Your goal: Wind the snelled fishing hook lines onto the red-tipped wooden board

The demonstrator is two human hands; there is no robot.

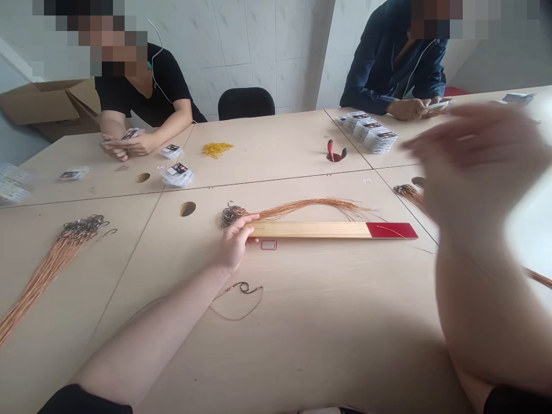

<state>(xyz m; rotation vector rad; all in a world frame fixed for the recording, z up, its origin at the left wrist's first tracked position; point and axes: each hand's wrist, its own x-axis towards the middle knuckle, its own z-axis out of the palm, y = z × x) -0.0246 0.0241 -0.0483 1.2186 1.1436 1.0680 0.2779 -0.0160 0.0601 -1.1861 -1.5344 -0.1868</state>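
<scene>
My left hand [235, 241] is closed on the left end of a long flat wooden board [310, 230], which has a red panel at its right end. A thin line lies across that red end. Just behind the board rests a bundle of dark fish hooks [233, 215] with copper-coloured lines [310, 203] trailing right. Nearer me, a single fish hook [244, 287] lies on the table with its thin line looped. My right hand [483, 149] is raised at the right, smeared by motion, so its fingers and anything in them are unclear.
More hook bundles lie at the left [81, 228] and right [407, 192]. Across the table [345, 322], two people handle small packets; stacked packets [371, 131], yellow strips [217, 149] and red-handled pliers [335, 152] in a hole are nearby. Another hole [187, 209] opens behind my left hand.
</scene>
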